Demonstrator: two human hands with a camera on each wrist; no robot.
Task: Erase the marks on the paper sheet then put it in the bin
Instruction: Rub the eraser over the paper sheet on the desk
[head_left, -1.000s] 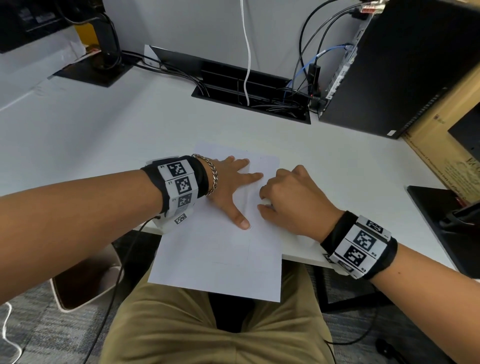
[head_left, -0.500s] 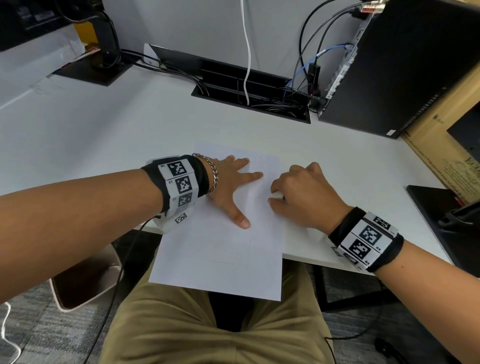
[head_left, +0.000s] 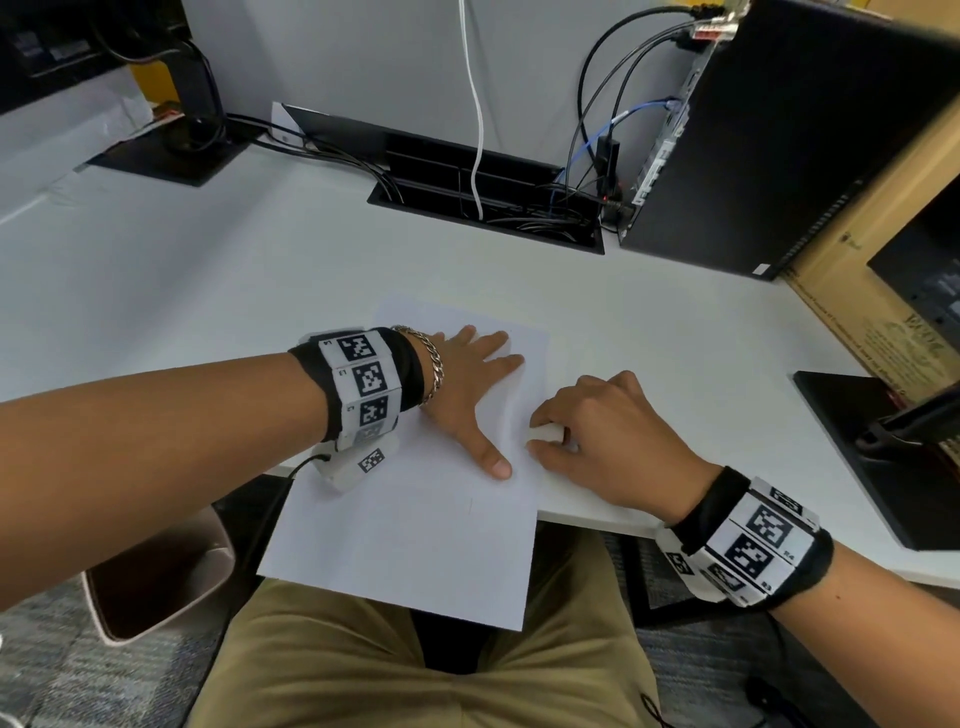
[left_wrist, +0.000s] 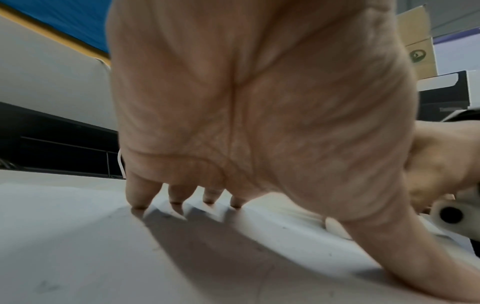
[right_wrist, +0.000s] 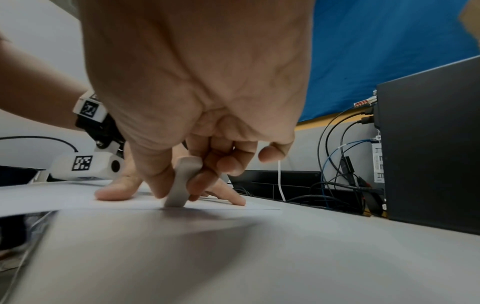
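A white paper sheet (head_left: 415, 540) lies on the white desk (head_left: 260, 270), its near half hanging over the front edge above my lap. Faint pencil lines show on it. My left hand (head_left: 478, 384) lies flat on the sheet with fingers spread, pressing it down; in the left wrist view the fingertips (left_wrist: 137, 202) touch the paper (left_wrist: 130, 257). My right hand (head_left: 597, 431) pinches a white eraser (head_left: 545, 432) between thumb and fingers at the sheet's right edge. The right wrist view shows the eraser (right_wrist: 182, 183) standing on end against the paper (right_wrist: 78, 200).
A white bin with a dark inside (head_left: 156, 577) stands on the floor at my lower left. A black computer tower (head_left: 779, 140), a cable tray (head_left: 488, 202) and a cardboard box (head_left: 872, 291) line the back and right. A dark monitor base (head_left: 883, 457) sits at right.
My right hand with the eraser slid right across the sheet, then came back toward its edge. The left hand and the paper stayed where they were.
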